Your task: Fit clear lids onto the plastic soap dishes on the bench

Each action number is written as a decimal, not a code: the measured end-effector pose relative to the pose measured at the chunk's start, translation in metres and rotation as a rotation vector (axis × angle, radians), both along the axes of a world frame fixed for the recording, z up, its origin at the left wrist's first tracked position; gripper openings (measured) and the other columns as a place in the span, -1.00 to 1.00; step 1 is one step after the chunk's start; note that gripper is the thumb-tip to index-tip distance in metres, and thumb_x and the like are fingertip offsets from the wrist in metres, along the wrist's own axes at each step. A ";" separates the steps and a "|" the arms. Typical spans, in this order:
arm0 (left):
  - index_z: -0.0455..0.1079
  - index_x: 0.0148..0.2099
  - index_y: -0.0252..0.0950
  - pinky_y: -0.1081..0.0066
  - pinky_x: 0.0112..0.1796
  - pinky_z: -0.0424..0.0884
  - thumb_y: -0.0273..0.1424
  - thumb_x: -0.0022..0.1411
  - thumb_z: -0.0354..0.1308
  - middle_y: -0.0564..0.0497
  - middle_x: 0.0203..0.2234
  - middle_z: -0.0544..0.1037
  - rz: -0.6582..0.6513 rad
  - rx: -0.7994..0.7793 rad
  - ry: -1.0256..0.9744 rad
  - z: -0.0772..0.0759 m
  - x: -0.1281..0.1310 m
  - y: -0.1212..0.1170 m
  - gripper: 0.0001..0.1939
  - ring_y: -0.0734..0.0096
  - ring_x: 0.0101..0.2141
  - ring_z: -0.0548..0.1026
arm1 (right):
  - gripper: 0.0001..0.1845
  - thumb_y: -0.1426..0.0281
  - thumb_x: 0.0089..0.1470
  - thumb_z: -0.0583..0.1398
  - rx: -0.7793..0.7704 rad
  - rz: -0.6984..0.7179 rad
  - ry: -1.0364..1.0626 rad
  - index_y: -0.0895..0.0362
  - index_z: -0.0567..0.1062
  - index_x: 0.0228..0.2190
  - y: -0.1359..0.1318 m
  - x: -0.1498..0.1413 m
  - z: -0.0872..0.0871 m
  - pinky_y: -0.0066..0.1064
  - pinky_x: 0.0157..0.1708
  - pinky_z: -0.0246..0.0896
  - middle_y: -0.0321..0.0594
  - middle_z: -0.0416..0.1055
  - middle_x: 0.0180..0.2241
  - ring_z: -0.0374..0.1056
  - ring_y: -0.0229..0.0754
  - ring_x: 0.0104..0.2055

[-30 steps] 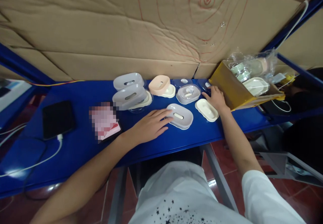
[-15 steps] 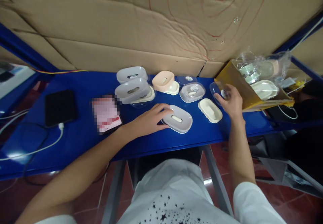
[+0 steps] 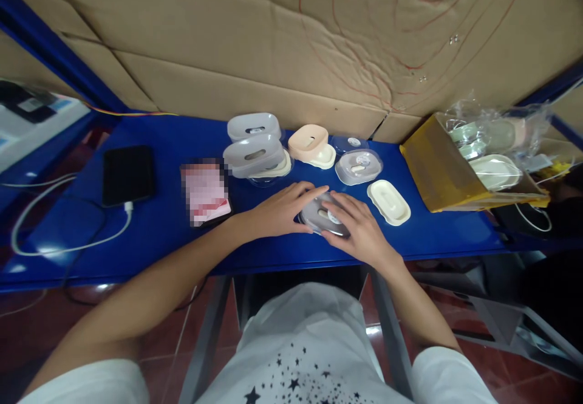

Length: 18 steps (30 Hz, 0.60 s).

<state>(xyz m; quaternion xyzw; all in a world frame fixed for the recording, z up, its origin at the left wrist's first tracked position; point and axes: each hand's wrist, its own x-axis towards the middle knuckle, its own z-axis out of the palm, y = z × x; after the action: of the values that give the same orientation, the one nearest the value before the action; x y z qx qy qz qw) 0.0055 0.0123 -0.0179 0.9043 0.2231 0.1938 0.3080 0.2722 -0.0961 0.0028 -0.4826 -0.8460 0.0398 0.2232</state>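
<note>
A grey oval dish [image 3: 317,209] lies near the front edge of the blue shelf [image 3: 155,234]. My left hand [image 3: 280,211] grips the dish's left rim, fingers curled along it. My right hand [image 3: 356,226] rests on top of the dish from the right and presses a clear lid [image 3: 339,229] onto it. The hand hides most of the lid. A cream oval tray [image 3: 388,202] lies just right of my hands. Behind them stand a grey dish with a clear lid on it [image 3: 358,167] and a peach dish [image 3: 311,146].
Stacked grey dishes [image 3: 254,149] stand at the back middle. A black phone [image 3: 127,173] on a white cable [image 3: 68,247] lies at the left, beside a blurred pink card [image 3: 204,191]. A yellow cardboard box [image 3: 437,170] with bagged parts sits at the right. Cardboard [image 3: 273,39] lines the back.
My right hand lifted a clear lid from beside the yellow box, carried it left and set it on the grey dish. My left hand stayed on the dish. The camera view shifted right.
</note>
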 end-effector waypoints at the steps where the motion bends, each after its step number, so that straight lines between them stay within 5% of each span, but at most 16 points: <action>1: 0.05 0.66 -0.04 -0.13 0.36 0.34 -0.18 0.27 0.52 -0.25 0.38 0.35 0.008 0.021 0.010 -0.001 0.000 0.001 0.08 -0.20 0.35 0.38 | -0.33 0.15 0.43 0.28 0.014 0.003 -0.004 -0.08 0.35 0.47 0.001 -0.001 -0.002 0.21 0.40 0.32 -0.05 0.31 0.49 0.29 0.21 0.50; 18: 0.05 0.64 -0.13 -0.16 0.41 0.27 -0.13 0.22 0.55 -0.30 0.45 0.29 0.004 -0.057 0.055 -0.001 -0.008 0.011 0.12 -0.21 0.44 0.30 | -0.35 0.06 0.44 0.25 -0.021 -0.009 -0.112 -0.10 0.41 0.45 0.010 -0.015 -0.007 0.21 0.46 0.24 -0.17 0.25 0.53 0.25 0.24 0.49</action>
<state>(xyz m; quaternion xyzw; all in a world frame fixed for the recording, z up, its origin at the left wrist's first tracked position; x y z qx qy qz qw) -0.0024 0.0231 -0.0186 0.8997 0.2389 0.1631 0.3269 0.2569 -0.0862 -0.0045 -0.4901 -0.8546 0.0207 0.1706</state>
